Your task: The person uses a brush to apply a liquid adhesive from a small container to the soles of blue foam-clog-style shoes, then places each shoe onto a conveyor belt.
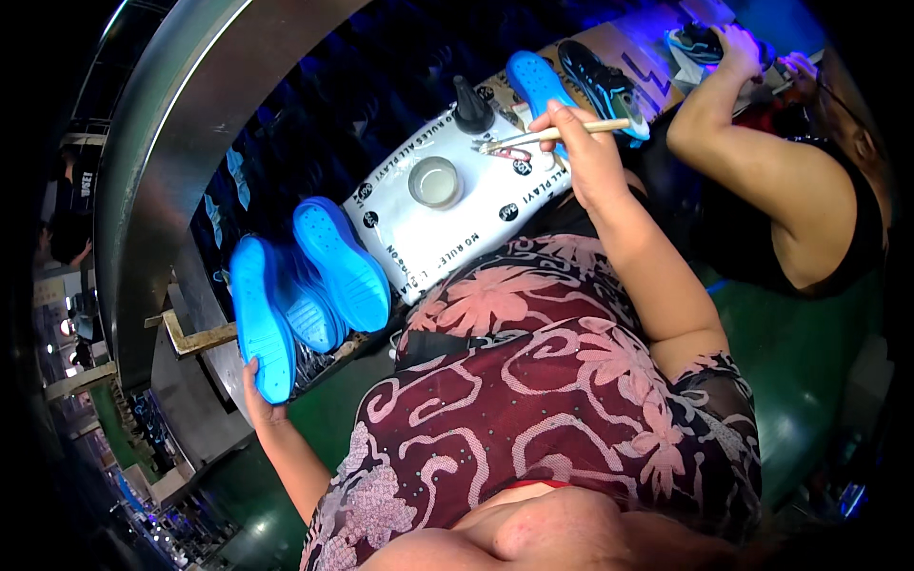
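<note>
My left hand [265,407] grips the heel end of a bright blue shoe sole [259,305]; its thumb lies along the edge and the other fingers are hidden beneath. Two more blue soles, one of them a larger sole [343,266], lie just right of it, overlapping. In my right hand [586,152] is a brush [605,126] with a pale wooden handle, its bristle end pointing left above a white printed sheet [476,228]. On that sheet stands a round cup [435,183] of cloudy whitish liquid, left of the brush tip.
A black tapered object [471,107] stands at the sheet's far edge. Beyond my right hand lie another blue sole [533,81] and a black sneaker [595,81]. A co-worker's arm [762,181] is at the right, hands on a shoe. A curved metal machine edge [162,124] rises at left.
</note>
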The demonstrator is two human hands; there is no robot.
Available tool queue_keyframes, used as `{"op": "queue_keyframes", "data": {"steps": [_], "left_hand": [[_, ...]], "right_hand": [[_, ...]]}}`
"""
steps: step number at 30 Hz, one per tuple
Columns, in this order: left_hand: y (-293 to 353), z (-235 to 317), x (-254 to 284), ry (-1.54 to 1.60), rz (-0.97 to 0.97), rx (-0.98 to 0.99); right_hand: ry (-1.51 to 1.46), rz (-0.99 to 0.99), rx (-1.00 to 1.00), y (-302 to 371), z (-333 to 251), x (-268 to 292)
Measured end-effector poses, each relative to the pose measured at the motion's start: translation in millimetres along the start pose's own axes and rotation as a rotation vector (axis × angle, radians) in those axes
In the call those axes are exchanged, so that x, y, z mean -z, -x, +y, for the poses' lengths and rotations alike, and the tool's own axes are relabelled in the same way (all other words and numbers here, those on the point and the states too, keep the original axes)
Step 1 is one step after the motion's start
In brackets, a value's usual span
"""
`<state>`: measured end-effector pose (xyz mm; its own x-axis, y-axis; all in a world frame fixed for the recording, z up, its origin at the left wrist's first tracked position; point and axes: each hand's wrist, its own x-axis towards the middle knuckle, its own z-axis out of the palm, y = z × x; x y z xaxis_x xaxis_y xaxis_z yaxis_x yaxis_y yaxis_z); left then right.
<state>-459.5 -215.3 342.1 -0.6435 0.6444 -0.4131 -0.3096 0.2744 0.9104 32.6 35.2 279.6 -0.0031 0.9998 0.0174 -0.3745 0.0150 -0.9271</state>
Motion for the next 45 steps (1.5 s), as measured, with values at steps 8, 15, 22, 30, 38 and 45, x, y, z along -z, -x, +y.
{"op": "queue_keyframes", "data": {"steps": [8,15,22,30,38,45], "left_hand": [[76,-64,-119,-0.019,-0.408,0.005],[60,-96,-189,0.066,-0.439,-0.222],[61,-80,-224,-0.165,-0.515,-0.288],[59,-44,-258,-0.385,-0.551,-0.605],[58,-49,-290,-0.279,-0.507,-0.623],[53,-50,-293,-0.257,-0.514,-0.729]], "right_hand": [[-0.003,-0.09,-0.25,32,62,7],[0.006,-0.013,-0.164,31,4,9],[-0.052,-0.018,-0.188,47,23,7],[-0.086,0.029,-0.117,46,8,4],[0.462,-0.269,0.419,66,-46,-31],[0.601,-0.323,0.661,57,-33,-50]]}}
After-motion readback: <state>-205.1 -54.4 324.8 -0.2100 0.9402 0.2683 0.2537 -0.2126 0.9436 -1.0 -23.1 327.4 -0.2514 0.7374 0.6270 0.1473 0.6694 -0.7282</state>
